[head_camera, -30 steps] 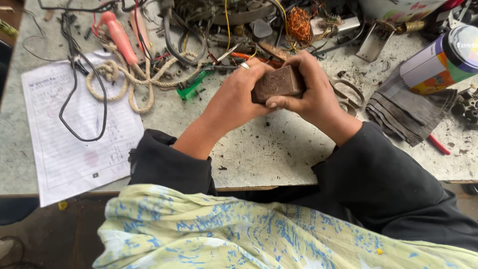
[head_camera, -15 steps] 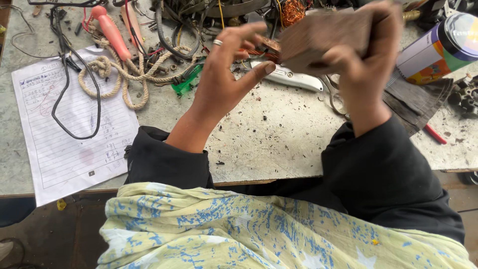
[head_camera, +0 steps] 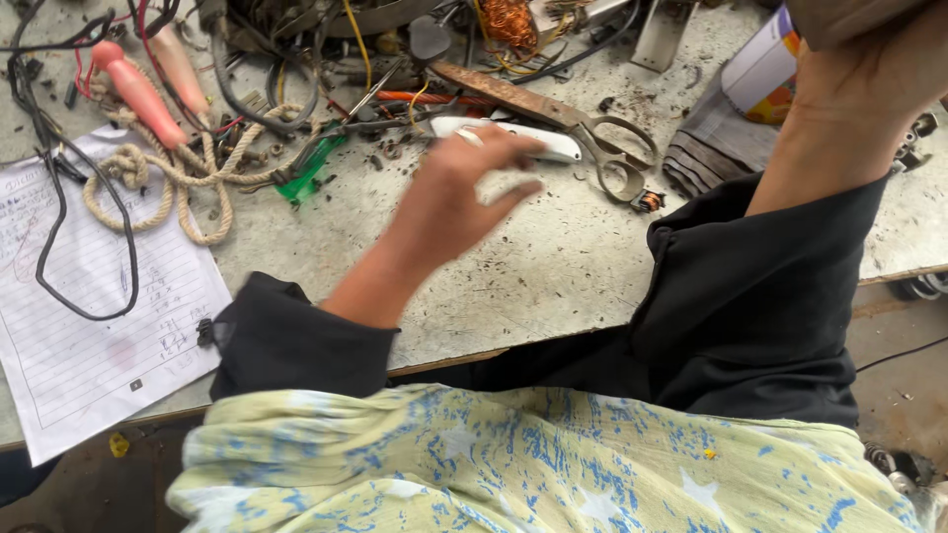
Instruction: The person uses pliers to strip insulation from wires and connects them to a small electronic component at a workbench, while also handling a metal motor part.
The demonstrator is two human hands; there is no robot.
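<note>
1. Starting closest in: black sleeves and a yellow-blue patterned cloth (head_camera: 513, 464) sit at the bench edge (head_camera: 553, 296).
2. Left hand (head_camera: 459, 192) is over the bench, fingers loosely spread, tips right by a white utility knife (head_camera: 513, 138). It's blurry, so can't tell if it's actually touching.
3. Right hand (head_camera: 869, 64) is raised at the top right corner, gripping a brownish block (head_camera: 839, 15) that's mostly cut off.
4. Further back: rusty scissors (head_camera: 563, 118), rope (head_camera: 168, 178), lined paper (head_camera: 89, 316), a tin can (head_camera: 760, 74).
</note>
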